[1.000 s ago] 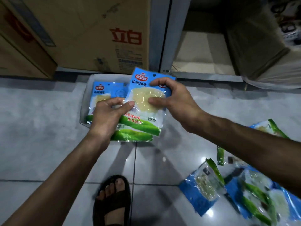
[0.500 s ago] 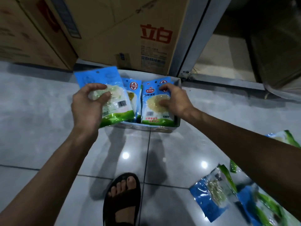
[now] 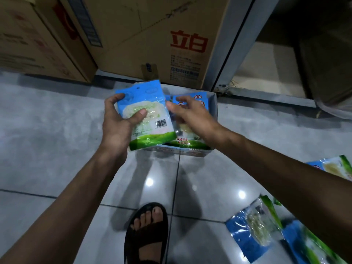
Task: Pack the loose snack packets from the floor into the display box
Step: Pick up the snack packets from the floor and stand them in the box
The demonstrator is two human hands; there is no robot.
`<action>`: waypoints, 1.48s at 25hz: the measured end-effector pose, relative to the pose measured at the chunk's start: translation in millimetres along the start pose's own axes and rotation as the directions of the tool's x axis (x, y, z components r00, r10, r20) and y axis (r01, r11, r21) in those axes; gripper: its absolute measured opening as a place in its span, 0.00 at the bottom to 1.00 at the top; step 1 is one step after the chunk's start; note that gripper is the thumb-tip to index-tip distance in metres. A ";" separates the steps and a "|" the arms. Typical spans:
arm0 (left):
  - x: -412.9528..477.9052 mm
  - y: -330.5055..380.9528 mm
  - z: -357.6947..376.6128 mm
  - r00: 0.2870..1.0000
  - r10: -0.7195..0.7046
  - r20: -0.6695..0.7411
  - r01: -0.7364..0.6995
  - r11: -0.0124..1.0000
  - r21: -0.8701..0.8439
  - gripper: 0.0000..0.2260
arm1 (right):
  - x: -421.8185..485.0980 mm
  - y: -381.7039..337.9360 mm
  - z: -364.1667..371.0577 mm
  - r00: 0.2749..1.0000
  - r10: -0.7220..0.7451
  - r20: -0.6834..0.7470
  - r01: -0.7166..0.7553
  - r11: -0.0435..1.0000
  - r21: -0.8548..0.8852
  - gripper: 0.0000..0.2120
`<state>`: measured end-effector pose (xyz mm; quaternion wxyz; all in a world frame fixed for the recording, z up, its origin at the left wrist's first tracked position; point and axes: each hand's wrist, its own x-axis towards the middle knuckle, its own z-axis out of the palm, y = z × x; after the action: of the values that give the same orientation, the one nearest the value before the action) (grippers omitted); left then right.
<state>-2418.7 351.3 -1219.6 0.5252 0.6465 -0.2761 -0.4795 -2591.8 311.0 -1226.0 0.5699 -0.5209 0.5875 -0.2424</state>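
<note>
The left hand (image 3: pixel 118 128) gripped a snack packet (image 3: pixel 146 115), barcode side up, over the display box (image 3: pixel 213 105) on the floor. The right hand (image 3: pixel 190 115), fingers loosely spread, reached over packets inside the box; contact could not be determined. Loose packets (image 3: pixel 253 233) lay lower right, partly cut off by the forearm.

Glossy grey tiled floor (image 3: pixel 57 130), dim room.
Brown cardboard cartons (image 3: pixel 152 35) stand behind; a metal door frame (image 3: pixel 234 44) rises beside them.

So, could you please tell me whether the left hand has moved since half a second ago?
Yes: the left hand moved right, toward the display box.
</note>
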 end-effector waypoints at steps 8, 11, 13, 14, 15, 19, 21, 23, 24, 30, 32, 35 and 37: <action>3.5 -3.6 9.8 0.981 0.186 0.056 -0.188 0.838 0.512 0.18 | -1.5 -9.9 18.3 0.973 -0.199 -0.120 0.201 0.979 0.009 0.05; 1.2 9.0 14.3 0.983 -0.020 0.182 -0.003 0.992 0.127 0.13 | -6.4 -18.5 29.8 0.948 -0.289 -0.138 0.271 0.953 -0.134 0.08; 3.5 17.4 8.8 0.950 -0.094 0.299 0.126 0.988 -0.091 0.19 | -12.1 -27.0 37.2 0.958 -0.286 -0.024 0.281 0.952 -0.119 0.15; 5.5 19.7 5.1 0.946 -0.100 0.309 0.152 0.977 -0.148 0.19 | -14.1 -30.5 40.3 0.958 -0.284 0.048 0.288 0.951 -0.110 0.18; 7.6 20.9 1.8 0.951 -0.107 0.291 0.164 0.970 -0.178 0.16 | -14.6 -33.4 42.9 0.954 -0.284 0.099 0.294 0.949 -0.112 0.18; 17.6 20.7 -8.1 0.953 -0.193 0.233 0.232 0.961 -0.151 0.10 | -3.8 -34.9 42.1 0.947 -0.318 -0.039 0.302 0.927 -0.223 0.14; 25.6 24.9 -13.2 0.937 -0.234 0.260 0.264 0.961 -0.086 0.09 | 8.8 -25.6 34.6 0.943 -0.286 -0.171 0.235 0.935 -0.266 0.14; 33.7 27.0 -16.7 0.918 -0.265 0.294 0.280 0.960 -0.008 0.11 | 17.1 -15.9 30.9 0.985 -0.146 -0.090 0.146 0.989 -0.005 0.14; 36.5 26.0 -17.0 0.912 -0.273 0.306 0.278 0.960 0.027 0.12 | 21.2 -11.0 31.9 0.996 -0.087 -0.019 0.089 0.986 0.141 0.13; 49.2 -0.3 -16.1 0.996 0.057 0.062 -0.084 0.764 0.640 0.22 | 42.7 1.2 53.2 0.986 0.045 -0.162 -0.004 0.970 0.244 0.13; 45.4 -10.0 -19.1 0.974 0.164 0.155 -0.223 0.593 0.774 0.24 | 47.2 7.9 62.6 0.980 0.039 -0.195 -0.023 0.996 0.085 0.13; 47.6 -29.3 -25.3 0.935 0.158 0.318 -0.355 0.408 0.841 0.25 | 50.6 15.1 70.5 0.987 -0.049 -0.156 0.014 0.975 -0.220 0.15; 46.2 -36.4 -26.2 0.929 0.132 0.346 -0.370 0.316 0.873 0.28 | 50.1 13.6 69.4 0.991 -0.072 -0.111 0.033 0.947 -0.320 0.24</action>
<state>-2382.3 333.2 -1269.6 0.1040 0.7222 -0.6487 -0.2163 -2522.8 292.6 -1275.0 0.4354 -0.6054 0.6383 -0.1909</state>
